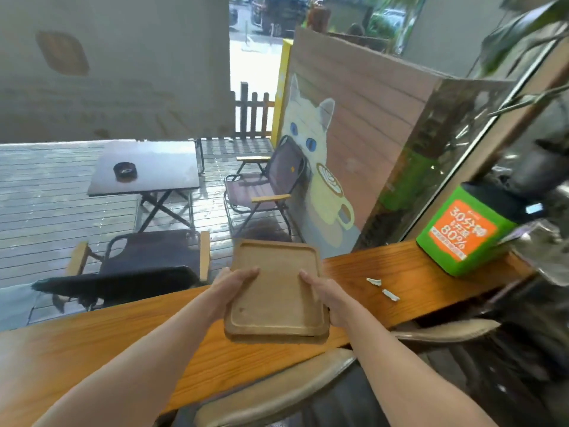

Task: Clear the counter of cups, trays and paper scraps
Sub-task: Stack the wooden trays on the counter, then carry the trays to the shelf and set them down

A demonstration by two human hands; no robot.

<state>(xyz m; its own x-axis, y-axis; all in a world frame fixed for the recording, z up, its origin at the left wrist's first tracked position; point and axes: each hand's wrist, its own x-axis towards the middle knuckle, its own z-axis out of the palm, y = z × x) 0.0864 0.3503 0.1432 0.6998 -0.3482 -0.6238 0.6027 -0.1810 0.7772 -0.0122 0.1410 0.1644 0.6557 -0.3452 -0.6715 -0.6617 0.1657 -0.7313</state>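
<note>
Two stacked wooden trays (275,291) are held above the orange wooden counter (107,343), tilted away from me. My left hand (235,283) grips the stack's left edge with the thumb on top. On the right edge my right hand (323,295) does the same. The lower tray shows only as a thin rim under the near edge. Two white paper scraps (374,282) (390,294) lie on the counter to the right of the trays. No cup is in view.
A green and orange box (462,235) stands on the counter's right end beside a dark machine (535,177). Chair backs (277,392) sit just below the counter on my side. Beyond the glass are a table with an ashtray (124,171) and folding chairs.
</note>
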